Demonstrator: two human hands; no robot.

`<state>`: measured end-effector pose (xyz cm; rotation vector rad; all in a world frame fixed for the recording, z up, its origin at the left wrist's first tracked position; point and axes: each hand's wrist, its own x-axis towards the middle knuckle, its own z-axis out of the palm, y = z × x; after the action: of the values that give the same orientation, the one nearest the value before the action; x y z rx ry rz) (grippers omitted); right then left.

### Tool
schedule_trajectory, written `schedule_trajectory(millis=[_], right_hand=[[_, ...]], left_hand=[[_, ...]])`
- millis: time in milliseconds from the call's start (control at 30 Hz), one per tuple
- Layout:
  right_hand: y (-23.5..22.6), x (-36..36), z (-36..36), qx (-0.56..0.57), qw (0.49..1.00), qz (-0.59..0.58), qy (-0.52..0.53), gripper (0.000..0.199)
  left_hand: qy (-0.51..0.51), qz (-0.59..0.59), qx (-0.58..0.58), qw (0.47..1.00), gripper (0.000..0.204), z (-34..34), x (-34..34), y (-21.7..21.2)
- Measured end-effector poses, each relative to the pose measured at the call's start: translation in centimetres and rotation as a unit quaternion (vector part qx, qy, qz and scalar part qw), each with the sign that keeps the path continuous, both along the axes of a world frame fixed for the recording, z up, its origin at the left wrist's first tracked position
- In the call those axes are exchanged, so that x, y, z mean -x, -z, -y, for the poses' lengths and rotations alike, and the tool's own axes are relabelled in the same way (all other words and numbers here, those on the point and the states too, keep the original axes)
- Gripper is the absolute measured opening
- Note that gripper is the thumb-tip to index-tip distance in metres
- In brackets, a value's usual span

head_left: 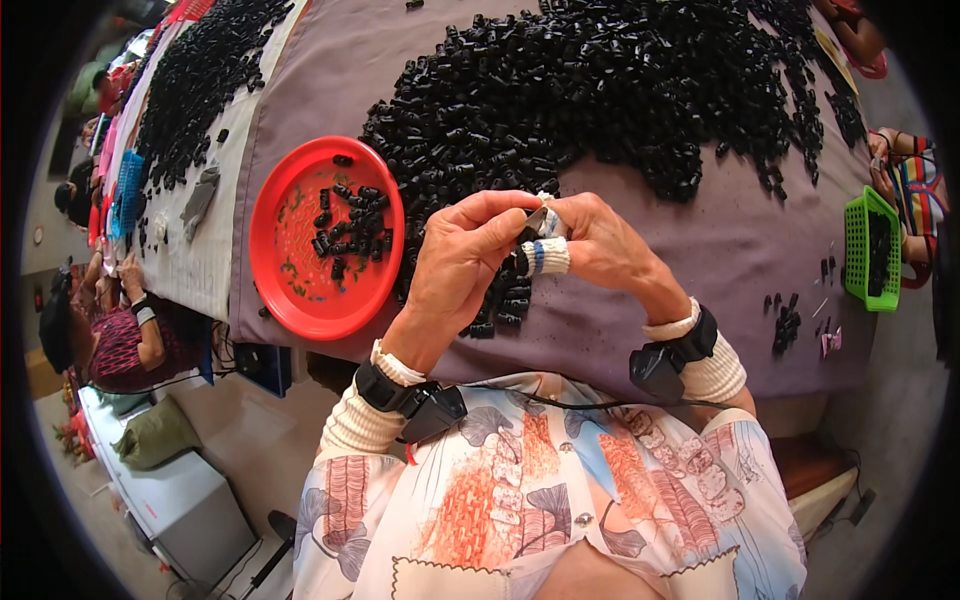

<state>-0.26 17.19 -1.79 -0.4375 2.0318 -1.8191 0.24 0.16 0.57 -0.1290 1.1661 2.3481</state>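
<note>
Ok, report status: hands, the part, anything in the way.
Left hand and right hand together, pinching a small black part. Black parts pile behind. Red plate left. Nothing blocking.

One round red plastic plate (300, 290) sits near the left edge of the grey cloth-covered table (740, 250), holding roughly twenty small black plastic caps (350, 225). One great heap of black plastic pieces (600, 90) covers the far middle of that table, far too many to count. About a dozen loose black bits (785, 322) lie by the right edge. One green plastic basket (868, 250) stands at the right edge. One blue plastic basket (127, 192) rests on the next table to the left, beside a second black heap (200, 70). Two hands meet at the near edge, the left hand (462, 255) and the right hand (592, 240), with two black wrist devices (425, 405).
</note>
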Motion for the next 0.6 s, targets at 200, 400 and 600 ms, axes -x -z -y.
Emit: schedule_trajectory(millis=[200,400,600], right_hand=[[-0.37,0.16,0.02,-0.016,1.0,-0.016,0.005,0.038],[-0.43,0.18,0.02,-0.021,1.0,0.003,0.007,0.04],[-0.77,0.12,-0.17,-0.041,0.999,0.009,0.002,0.04]], left_hand=[[0.009,0.0,-0.008,1.0,0.018,-0.07,0.07,0.06],[0.015,-0.001,-0.019,1.0,0.019,-0.04,0.03,0.01],[0.012,-0.004,-0.01,1.0,0.019,-0.12,-0.12,0.23]])
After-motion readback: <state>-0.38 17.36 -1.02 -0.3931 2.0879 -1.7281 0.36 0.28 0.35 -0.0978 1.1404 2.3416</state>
